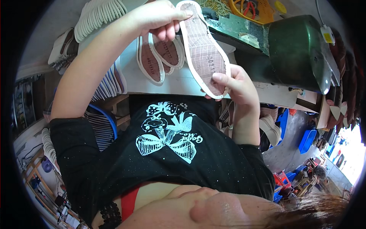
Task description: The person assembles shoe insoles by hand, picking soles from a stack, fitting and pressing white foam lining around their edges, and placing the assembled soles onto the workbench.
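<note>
A long shoe insole [207, 53] with a brown woven-looking face and a raised white rim is held up above the work table, tilted. My left hand [162, 19] is closed on its far end, the thumb lying on the face and the fingers curled. At the near end my right hand [240, 84] grips it by the edge, thumb on the brown face and fingers underneath. Several similar white-rimmed insoles [149, 63] lie on the table [177, 84] just left of the held one, partly behind it.
Stacks of white shoe pieces [100, 17] stand at the far left, with more [108, 86] along the table's left side. A dark green machine [297, 53] occupies the right. Behind it sits a yellow basket [253, 10]. A blue bin [307, 141] is on the floor at right.
</note>
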Demonstrator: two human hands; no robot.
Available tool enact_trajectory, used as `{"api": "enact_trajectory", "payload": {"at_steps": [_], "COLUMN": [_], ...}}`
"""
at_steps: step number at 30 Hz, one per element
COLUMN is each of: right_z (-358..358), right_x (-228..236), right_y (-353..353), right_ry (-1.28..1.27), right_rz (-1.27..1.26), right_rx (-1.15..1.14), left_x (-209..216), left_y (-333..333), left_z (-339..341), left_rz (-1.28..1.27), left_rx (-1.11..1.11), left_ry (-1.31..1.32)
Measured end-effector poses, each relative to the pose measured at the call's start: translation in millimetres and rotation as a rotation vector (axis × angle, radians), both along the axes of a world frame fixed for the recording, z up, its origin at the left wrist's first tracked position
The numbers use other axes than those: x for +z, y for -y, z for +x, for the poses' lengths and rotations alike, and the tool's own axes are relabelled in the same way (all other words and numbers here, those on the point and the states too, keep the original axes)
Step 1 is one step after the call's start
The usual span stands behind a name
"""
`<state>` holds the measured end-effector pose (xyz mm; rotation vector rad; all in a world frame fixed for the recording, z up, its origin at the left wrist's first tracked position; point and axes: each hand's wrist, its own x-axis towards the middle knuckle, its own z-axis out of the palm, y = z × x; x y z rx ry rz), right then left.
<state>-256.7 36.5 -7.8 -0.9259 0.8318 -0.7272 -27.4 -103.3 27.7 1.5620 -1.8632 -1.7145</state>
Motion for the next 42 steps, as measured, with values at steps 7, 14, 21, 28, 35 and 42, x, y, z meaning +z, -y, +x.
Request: {"api": "enact_trajectory", "payload": {"at_steps": [7,14,21,28,35,42], "right_z": [20,70,115,130,136,135], "right_x": [-8,-9,-69,-56,-77,-33], "right_y": [14,41,13,2,-12,-16], "right_ry": [0.13,0.207,-0.438,-1.014,-0.871,0.003], "right_rz": [0.051,-0.029,-0.211,-0.784,-1.158,-0.596], "right_rx": [-0.314,-0.229,-0.178,-0.08,0.073,0.244], "left_x": [17,-25,-83,-91,-89,-46], "left_y": [29,46,-106,-135,-117,-152], "left_z": [-10,79,121,126,145,86], "left_rz": [-0.042,-0.272,-0.89,-0.895,-1.06,-1.027], "left_rx": [0.027,0.522,0.433,0.356,0.649,0.655], "left_ry": [0.225,-0.183,0.732,0.92,0.364,-0.043]}}
